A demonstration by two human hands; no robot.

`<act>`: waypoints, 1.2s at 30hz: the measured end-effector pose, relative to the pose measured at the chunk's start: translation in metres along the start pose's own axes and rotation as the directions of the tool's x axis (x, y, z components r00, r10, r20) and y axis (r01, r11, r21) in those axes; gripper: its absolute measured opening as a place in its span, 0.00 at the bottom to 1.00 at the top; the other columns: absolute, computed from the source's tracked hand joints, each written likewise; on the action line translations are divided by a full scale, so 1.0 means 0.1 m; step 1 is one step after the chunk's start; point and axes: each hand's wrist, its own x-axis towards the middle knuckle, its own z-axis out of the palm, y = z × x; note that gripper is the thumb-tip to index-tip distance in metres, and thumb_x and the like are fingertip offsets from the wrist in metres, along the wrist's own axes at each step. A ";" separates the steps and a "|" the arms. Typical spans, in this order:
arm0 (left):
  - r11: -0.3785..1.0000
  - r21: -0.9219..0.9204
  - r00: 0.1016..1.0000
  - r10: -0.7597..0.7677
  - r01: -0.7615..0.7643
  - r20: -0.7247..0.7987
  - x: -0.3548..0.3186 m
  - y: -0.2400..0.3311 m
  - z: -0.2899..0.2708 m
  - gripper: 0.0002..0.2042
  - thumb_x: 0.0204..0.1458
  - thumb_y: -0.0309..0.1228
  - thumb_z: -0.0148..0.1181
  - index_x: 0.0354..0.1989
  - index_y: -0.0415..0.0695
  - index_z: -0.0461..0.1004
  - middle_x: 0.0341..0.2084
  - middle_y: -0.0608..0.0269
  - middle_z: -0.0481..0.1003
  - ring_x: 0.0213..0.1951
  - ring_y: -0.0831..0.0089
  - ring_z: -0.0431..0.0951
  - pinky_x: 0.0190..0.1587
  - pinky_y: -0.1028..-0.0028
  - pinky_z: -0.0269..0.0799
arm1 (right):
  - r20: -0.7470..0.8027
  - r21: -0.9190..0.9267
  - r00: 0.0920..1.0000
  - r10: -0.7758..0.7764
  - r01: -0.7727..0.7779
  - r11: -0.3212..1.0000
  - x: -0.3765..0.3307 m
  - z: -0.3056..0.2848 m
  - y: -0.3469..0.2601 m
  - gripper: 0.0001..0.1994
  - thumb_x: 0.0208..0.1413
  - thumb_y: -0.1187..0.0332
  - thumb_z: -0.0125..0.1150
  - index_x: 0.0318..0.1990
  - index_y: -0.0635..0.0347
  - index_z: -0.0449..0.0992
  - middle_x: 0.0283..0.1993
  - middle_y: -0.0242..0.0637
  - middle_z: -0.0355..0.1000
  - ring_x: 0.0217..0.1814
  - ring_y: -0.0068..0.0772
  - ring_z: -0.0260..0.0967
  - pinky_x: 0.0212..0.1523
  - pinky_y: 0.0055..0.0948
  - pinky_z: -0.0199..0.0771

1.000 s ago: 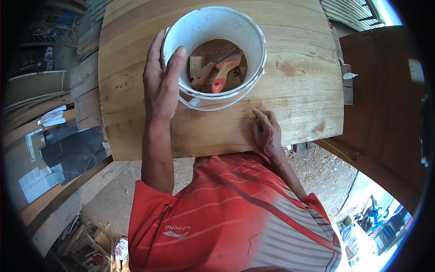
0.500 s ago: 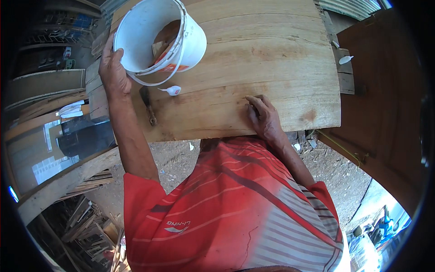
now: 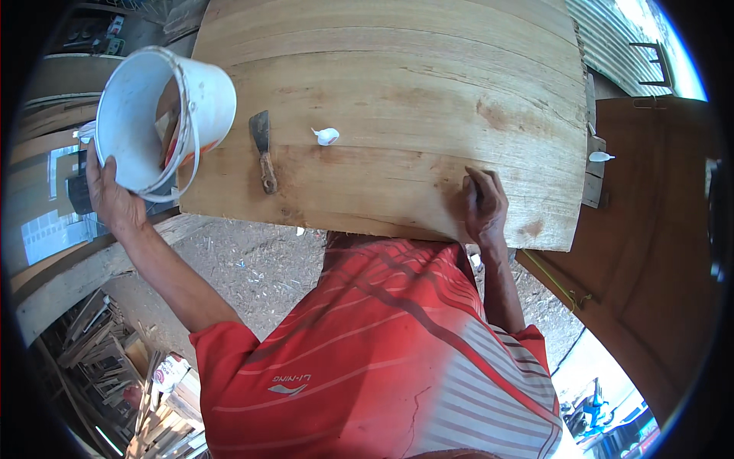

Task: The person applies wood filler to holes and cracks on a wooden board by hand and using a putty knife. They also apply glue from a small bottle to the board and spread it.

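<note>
Your left hand (image 3: 116,197) is doing the carrying: its grip is pinching the rim of the white bucket (image 3: 214,99), thumb and fingers closed at the rim's lower left. The bucket is leaning with its mouth facing left, at the left edge of the wooden surface (image 3: 397,180). Since that grip is bearing the weight from one side, you should be levelling the mouth and letting the forearm take the strain; too much lean could be sliding the contents. The bail handle (image 3: 196,145) is hanging loose, so be minding it near the scraper (image 3: 264,153) and small white bottle (image 3: 327,137) lying to the bucket's right. Your right hand (image 3: 486,210) is resting by the near edge, fingers bent; from this angle, you cannot tell whether they are holding anything.
</note>
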 end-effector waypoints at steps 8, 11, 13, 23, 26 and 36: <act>0.972 -0.024 0.972 -0.230 0.232 0.051 -0.06 -0.54 -0.74 0.29 0.68 0.23 0.56 0.78 0.38 0.61 0.72 0.47 0.68 0.70 0.55 0.71 0.72 0.54 0.69 | -0.099 -0.126 0.994 0.047 -0.060 0.990 0.59 0.27 -0.16 0.10 0.70 0.73 0.64 0.54 0.63 0.85 0.43 0.40 0.80 0.35 0.25 0.76 0.33 0.27 0.76; 0.958 -0.017 0.953 -0.283 0.286 0.112 -0.01 -0.73 -0.84 0.31 0.67 0.27 0.61 0.78 0.40 0.61 0.73 0.49 0.68 0.72 0.56 0.69 0.74 0.55 0.66 | -0.118 -0.205 0.993 0.014 -0.038 0.978 0.81 0.45 -0.15 0.10 0.69 0.71 0.65 0.55 0.61 0.85 0.45 0.42 0.81 0.37 0.30 0.80 0.36 0.29 0.80; 0.943 -0.044 0.938 -0.323 0.330 0.123 0.02 -0.72 -0.76 0.31 0.67 0.27 0.61 0.78 0.40 0.61 0.73 0.49 0.67 0.72 0.56 0.69 0.74 0.56 0.65 | -0.121 -0.278 0.993 -0.010 -0.024 0.960 1.05 0.50 -0.16 0.11 0.69 0.71 0.65 0.55 0.61 0.85 0.46 0.42 0.81 0.38 0.33 0.80 0.38 0.31 0.81; 0.942 0.063 0.931 -0.336 0.330 0.140 0.09 -0.69 -0.60 0.30 0.68 0.32 0.58 0.78 0.39 0.62 0.74 0.49 0.66 0.74 0.55 0.67 0.76 0.54 0.61 | 0.063 -0.538 0.991 -0.116 0.132 0.833 1.55 0.71 -0.27 0.17 0.66 0.74 0.61 0.61 0.54 0.84 0.48 0.43 0.77 0.51 0.47 0.76 0.53 0.43 0.77; 0.944 0.093 0.940 -0.325 0.316 0.105 0.07 -0.70 -0.55 0.30 0.69 0.33 0.57 0.78 0.39 0.62 0.75 0.48 0.65 0.74 0.54 0.67 0.76 0.54 0.61 | 0.056 -0.563 0.995 -0.077 0.095 0.821 1.48 0.77 -0.27 0.20 0.67 0.75 0.59 0.64 0.54 0.81 0.50 0.43 0.77 0.55 0.49 0.73 0.60 0.45 0.74; 0.949 0.092 0.945 -0.309 0.300 0.107 0.05 -0.67 -0.45 0.32 0.68 0.34 0.57 0.79 0.39 0.61 0.75 0.46 0.65 0.74 0.53 0.66 0.75 0.54 0.61 | -0.049 -0.530 0.991 -0.125 0.080 0.844 1.39 0.85 -0.12 0.20 0.68 0.72 0.58 0.66 0.56 0.77 0.53 0.46 0.74 0.58 0.52 0.70 0.60 0.49 0.70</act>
